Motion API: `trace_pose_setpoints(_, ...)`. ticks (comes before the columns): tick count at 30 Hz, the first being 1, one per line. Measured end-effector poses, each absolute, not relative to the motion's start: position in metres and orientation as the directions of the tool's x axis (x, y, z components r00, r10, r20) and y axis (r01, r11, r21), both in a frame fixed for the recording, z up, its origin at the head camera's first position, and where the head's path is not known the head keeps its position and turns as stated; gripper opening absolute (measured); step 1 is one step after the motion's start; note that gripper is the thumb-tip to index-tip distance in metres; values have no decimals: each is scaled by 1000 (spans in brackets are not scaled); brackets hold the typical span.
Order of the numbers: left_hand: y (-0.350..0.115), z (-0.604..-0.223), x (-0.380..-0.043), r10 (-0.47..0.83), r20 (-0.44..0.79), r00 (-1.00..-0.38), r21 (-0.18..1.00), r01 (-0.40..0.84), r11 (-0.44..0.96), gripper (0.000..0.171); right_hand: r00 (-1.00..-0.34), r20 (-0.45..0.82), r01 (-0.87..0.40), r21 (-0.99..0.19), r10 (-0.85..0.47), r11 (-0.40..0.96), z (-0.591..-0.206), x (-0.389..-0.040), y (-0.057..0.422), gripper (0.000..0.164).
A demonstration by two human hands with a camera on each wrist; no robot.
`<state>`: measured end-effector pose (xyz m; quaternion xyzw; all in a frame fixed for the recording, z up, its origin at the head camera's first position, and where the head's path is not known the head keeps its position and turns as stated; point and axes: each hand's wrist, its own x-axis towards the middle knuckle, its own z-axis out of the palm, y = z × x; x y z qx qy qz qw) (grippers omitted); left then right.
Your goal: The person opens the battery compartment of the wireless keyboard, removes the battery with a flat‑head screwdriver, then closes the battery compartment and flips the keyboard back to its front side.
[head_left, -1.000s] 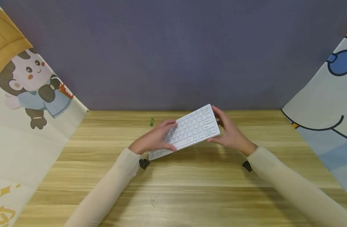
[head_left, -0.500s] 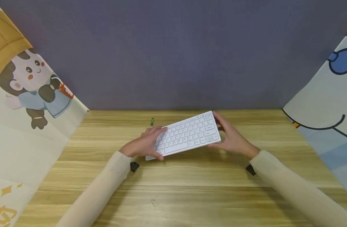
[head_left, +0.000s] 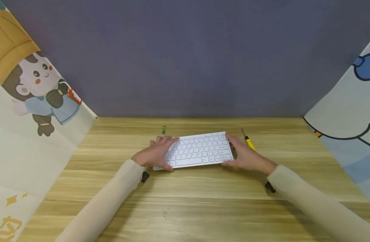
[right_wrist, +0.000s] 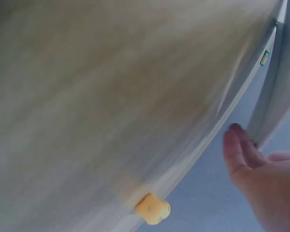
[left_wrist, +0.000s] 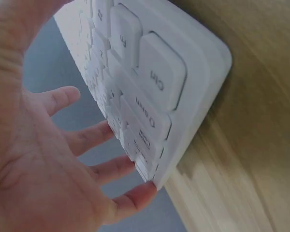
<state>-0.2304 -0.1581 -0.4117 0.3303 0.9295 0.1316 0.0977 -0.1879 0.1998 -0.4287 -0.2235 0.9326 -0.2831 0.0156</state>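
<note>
A white compact keyboard (head_left: 200, 150) lies keys up between the hands, nearly level in the head view. My left hand (head_left: 156, 154) spans its left end, thumb at the near edge and fingers at the far edge. In the left wrist view, fingertips touch the edge of the keyboard (left_wrist: 159, 72) beside the Ctrl and Shift keys. My right hand (head_left: 247, 157) grips the right end, thumb at the near corner, fingers partly hidden behind it. The right wrist view shows the keyboard (right_wrist: 275, 96) raised above the tabletop at that end.
Beyond the right hand lies a screwdriver with a yellow handle (head_left: 250, 144). A small green cylindrical object (head_left: 164, 129), perhaps a battery, rests near the back of the wooden table (head_left: 197, 208). A dark grey panel (head_left: 185, 60) rises behind; printed panels flank both sides.
The keyboard's right end has come down and nearer, so its slant is mostly gone. My left hand has shifted left to the keyboard's end. The screwdriver has come into sight.
</note>
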Motion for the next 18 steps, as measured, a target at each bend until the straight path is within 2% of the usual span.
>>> trace_pose_setpoints(5, -155, -415, -234, 643, -107, -758, 270, 600, 753, 117, -890, 45, -421, -465, -454, 779, -433, -188, 196, 111)
trace_pose_setpoints(14, -151, -415, -239, 648, -111, -754, 268, 605, 750, 116, -880, 56, -456, -383, -472, 803, -435, -186, 196, 98)
trace_pose_setpoints(18, -155, -410, -236, 625, -114, -772, 263, 583, 768, 108, -892, 69, -439, -365, -446, 821, -427, -185, 195, 92)
